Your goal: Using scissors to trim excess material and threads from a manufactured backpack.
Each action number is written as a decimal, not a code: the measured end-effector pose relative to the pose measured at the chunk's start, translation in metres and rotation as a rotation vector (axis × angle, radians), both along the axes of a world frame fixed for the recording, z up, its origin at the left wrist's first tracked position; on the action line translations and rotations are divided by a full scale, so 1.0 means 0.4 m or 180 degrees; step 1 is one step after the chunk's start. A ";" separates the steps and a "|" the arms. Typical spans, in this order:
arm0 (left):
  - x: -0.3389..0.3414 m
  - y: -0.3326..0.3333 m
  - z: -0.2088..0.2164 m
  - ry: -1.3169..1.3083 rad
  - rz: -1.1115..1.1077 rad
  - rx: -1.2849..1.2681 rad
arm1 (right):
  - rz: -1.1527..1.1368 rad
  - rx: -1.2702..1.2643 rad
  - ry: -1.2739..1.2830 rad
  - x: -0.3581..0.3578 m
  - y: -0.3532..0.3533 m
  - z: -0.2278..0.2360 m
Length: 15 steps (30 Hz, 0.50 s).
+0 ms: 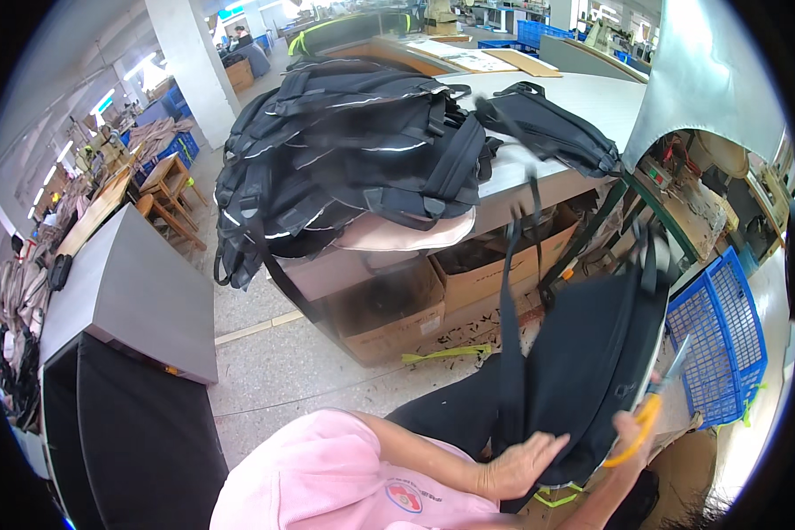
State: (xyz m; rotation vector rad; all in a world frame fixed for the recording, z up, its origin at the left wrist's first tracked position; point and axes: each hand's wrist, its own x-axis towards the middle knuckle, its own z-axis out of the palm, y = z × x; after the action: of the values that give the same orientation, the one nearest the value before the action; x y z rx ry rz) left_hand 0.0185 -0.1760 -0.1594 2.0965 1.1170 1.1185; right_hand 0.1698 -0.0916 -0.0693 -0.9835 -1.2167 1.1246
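A black backpack piece (579, 344) with dangling straps lies over my lap, and a bit of bright yellow-green trim (558, 496) shows at its lower edge. My left hand (519, 466) rests against its lower part with the fingers stretched out, holding nothing that I can see. Beside the backpack piece's right edge, my right hand (629, 435) grips scissors (648, 415) by their orange-yellow handles. Their blades point up and away from me. Where the fingers sit in the handle loops is partly hidden.
Black backpacks (353, 150) are heaped on the pale table (583, 110) ahead, with another black piece (548, 128) to their right. Cardboard boxes (495, 283) stand underneath. A blue plastic basket (720, 340) is at my right, and a grey-topped cabinet (137, 291) at my left.
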 end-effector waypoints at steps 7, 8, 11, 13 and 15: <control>0.015 -0.054 -0.015 -0.0195 -0.1241 -0.0698 | -0.0458 -0.0598 -0.2323 -0.015 -0.035 -0.040; -0.007 -0.046 0.017 -0.0266 -0.1584 -0.1015 | -0.0572 -0.0666 -0.2329 -0.007 -0.056 -0.022; -0.132 0.098 0.151 -0.0820 -0.2007 -0.0308 | -0.0407 -0.0750 -0.1072 0.035 -0.119 0.020; -0.212 0.220 0.272 -0.0209 -0.0383 0.1289 | -0.0132 -0.0649 -0.0550 0.023 -0.136 0.069; -0.245 0.359 0.354 0.0195 -0.0012 0.1941 | 0.0163 -0.0709 -0.0034 0.022 -0.166 0.097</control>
State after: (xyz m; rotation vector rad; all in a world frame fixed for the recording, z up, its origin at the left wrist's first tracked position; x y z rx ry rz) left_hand -0.0795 -0.0324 -0.0177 2.5946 0.8634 1.5472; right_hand 0.1784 -0.1580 -0.0305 -1.1322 -1.1475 1.3176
